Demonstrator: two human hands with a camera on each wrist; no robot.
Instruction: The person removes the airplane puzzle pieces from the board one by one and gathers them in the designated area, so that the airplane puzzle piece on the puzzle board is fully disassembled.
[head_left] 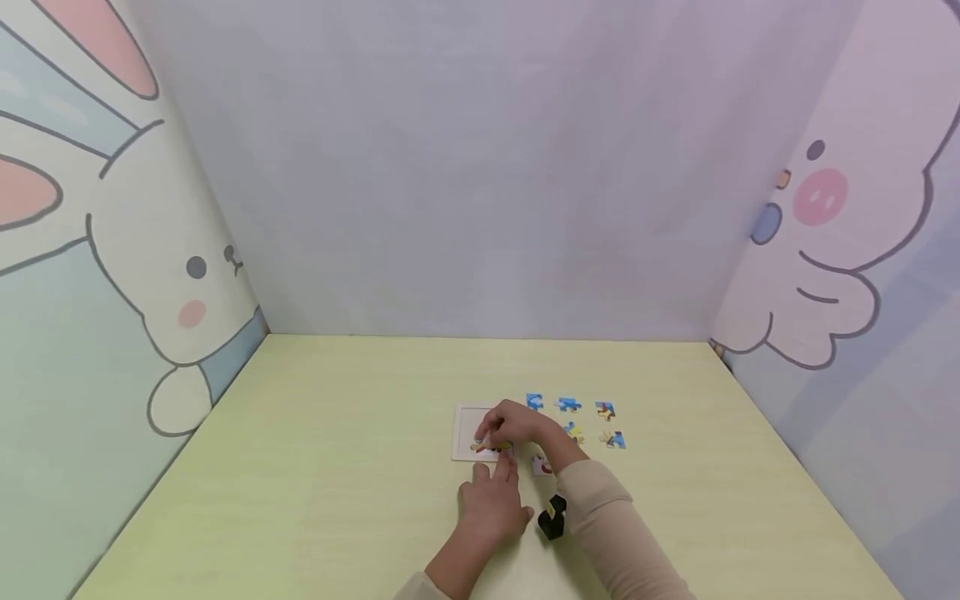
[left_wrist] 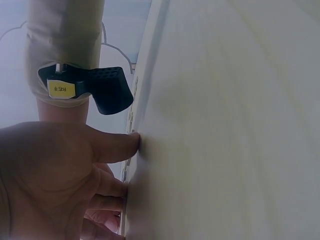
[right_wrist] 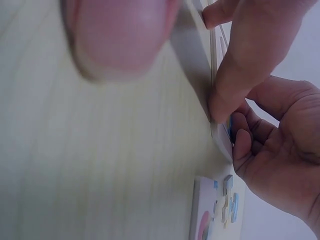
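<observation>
A square white puzzle tray (head_left: 459, 433) lies on the table, with puzzle pieces (head_left: 491, 447) showing along its lower part. Over the tray, my right hand (head_left: 513, 422) has its fingers curled down and pinches a puzzle piece, largely hidden under the fingertips. The left hand (head_left: 491, 500) lies just in front, its fairly straight fingers reaching the tray's near edge. In the right wrist view, left-hand fingers (right_wrist: 250, 65) press at the tray's rim beside the curled right hand (right_wrist: 275, 155). The left thumb (left_wrist: 117, 146) touches the tabletop in the left wrist view.
Right of the tray lie several loose pieces, among them a blue one (head_left: 567, 404), a far one (head_left: 605, 410) and a near one (head_left: 542, 465). A black wrist camera (head_left: 553, 518) with a yellow label sits on the right wrist. Cartoon-printed walls surround the pale table (head_left: 337, 467).
</observation>
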